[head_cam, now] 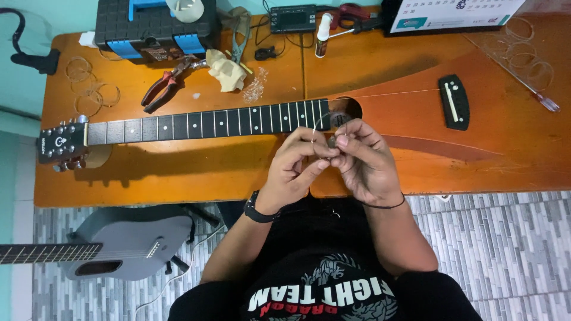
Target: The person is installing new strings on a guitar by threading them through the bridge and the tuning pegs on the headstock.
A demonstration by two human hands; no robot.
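An orange-brown acoustic guitar (416, 101) lies flat on the wooden table (148, 178), its neck (202, 123) pointing left and its black bridge (454, 101) at the right. Both my hands meet just in front of the sound hole (345, 108). My left hand (294, 169), with a black watch on the wrist, and my right hand (366, 160) pinch a thin coiled guitar string (326, 128) between their fingertips. The string loops up over the end of the fretboard. One thin string runs from the sound hole towards the bridge.
Red-handled pliers (163, 86), a crumpled cloth (226, 70), a black and blue toolbox (154, 27), a small bottle (322, 35), a tuner (292, 18) and a screwdriver (538, 95) lie on the table. Coiled old strings (89, 86) sit at the left. A grey guitar (119, 246) stands on the floor.
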